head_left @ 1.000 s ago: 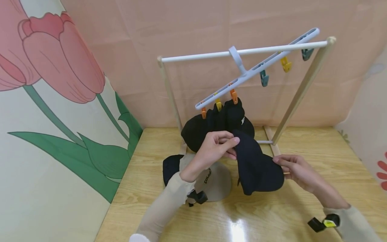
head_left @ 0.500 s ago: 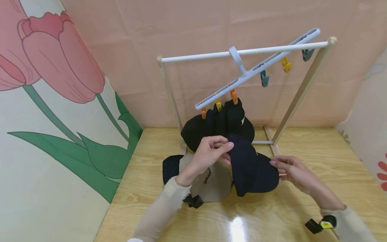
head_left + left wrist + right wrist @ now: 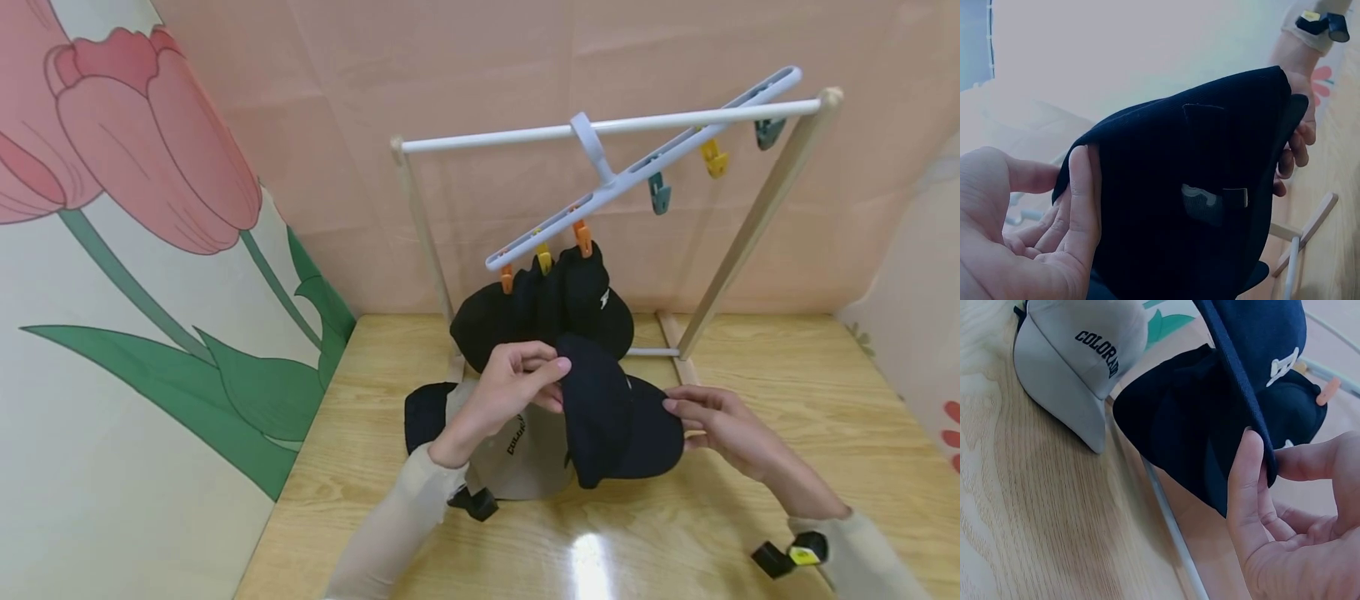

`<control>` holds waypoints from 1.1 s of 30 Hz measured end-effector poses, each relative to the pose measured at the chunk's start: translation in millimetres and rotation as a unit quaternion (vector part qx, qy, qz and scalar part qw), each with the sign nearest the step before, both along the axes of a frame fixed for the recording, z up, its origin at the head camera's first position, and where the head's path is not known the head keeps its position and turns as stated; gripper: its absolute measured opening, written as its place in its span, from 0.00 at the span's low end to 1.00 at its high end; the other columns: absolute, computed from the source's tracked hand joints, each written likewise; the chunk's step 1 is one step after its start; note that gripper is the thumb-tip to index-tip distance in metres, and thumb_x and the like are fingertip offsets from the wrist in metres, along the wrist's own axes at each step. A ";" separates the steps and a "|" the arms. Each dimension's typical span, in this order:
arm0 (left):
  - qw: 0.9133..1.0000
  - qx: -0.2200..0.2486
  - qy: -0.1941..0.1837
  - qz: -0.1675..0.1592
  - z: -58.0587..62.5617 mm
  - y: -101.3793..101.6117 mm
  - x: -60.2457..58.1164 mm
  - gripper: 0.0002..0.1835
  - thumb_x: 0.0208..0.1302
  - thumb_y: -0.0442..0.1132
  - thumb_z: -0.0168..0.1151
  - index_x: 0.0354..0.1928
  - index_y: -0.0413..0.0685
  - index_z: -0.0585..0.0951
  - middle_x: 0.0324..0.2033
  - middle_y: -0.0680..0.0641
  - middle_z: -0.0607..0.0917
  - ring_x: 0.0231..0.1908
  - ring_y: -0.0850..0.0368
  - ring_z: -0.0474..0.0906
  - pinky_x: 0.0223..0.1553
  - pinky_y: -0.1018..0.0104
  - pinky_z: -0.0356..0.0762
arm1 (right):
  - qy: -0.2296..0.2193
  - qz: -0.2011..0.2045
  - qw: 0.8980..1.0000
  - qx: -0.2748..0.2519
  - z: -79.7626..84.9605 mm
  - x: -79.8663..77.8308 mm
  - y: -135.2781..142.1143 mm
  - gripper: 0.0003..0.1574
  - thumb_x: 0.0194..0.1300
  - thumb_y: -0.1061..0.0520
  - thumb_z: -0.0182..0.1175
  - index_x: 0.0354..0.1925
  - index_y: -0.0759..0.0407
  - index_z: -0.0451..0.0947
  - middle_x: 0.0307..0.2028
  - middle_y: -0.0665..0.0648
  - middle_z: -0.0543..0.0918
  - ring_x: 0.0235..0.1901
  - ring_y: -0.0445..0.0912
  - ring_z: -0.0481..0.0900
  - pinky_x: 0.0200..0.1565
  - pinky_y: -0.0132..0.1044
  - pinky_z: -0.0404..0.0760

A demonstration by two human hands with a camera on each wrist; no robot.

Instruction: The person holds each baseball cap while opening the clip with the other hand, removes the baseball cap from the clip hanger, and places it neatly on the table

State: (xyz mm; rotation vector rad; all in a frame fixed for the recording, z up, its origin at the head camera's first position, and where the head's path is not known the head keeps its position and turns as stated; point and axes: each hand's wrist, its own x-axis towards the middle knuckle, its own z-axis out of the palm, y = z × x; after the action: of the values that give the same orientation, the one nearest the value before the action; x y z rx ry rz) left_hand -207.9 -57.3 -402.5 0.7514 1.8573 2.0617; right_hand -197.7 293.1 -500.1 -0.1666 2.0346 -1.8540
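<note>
Navy cap [image 3: 611, 421] is held over the table [image 3: 862, 417] toward 4 o'clock of the head view — the left hand [image 3: 510, 392] pinches the crown's edge between thumb and fingers at its 10 o'clock, the right hand [image 3: 720, 425] pinches the brim at 3 o'clock. If either pinch loosens, it could twist or drop onto the beige cap [image 3: 528, 462] at 8 o'clock; a careless push toward 11 o'clock could knock the black headwear [image 3: 540, 308] from its clips [image 3: 582, 239].
</note>
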 end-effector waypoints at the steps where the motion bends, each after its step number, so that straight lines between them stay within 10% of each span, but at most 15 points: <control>1: 1.000 0.000 -0.001 0.000 -0.2 -0.3 0.2 0.11 0.79 0.30 0.58 0.47 0.23 0.81 0.29 0.55 0.90 0.25 0.62 0.87 0.32 0.67 0.89 | 0.001 0.000 1.000 0.001 0.1 0.0 -0.6 0.21 0.85 0.60 0.52 0.67 0.71 0.71 0.45 0.43 0.88 0.40 0.41 0.87 0.40 0.39 0.89; 17: 0.999 -0.028 -0.032 -0.012 -1.7 -13.7 2.2 0.16 0.81 0.35 0.56 0.40 0.24 0.81 0.25 0.52 0.87 0.24 0.61 0.86 0.32 0.67 0.89 | 0.027 0.005 1.000 -0.015 -1.6 3.0 -8.4 0.13 0.83 0.61 0.55 0.61 0.59 0.78 0.44 0.45 0.89 0.40 0.40 0.87 0.39 0.40 0.90; 33: 0.998 -0.037 -0.048 -0.012 -9.1 -26.5 3.4 0.14 0.80 0.37 0.59 0.35 0.34 0.81 0.24 0.54 0.88 0.25 0.61 0.86 0.33 0.67 0.89 | 0.020 -0.003 1.000 0.007 -1.2 2.3 -18.7 0.25 0.83 0.57 0.56 0.68 0.73 0.71 0.45 0.44 0.88 0.41 0.40 0.86 0.39 0.41 0.90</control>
State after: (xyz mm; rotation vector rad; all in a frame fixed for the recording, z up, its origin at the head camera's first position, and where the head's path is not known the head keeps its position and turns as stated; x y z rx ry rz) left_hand -204.5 -83.8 -411.7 0.6407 1.8513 1.9666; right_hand -195.4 274.4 -501.3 -0.1952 2.0769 -1.8531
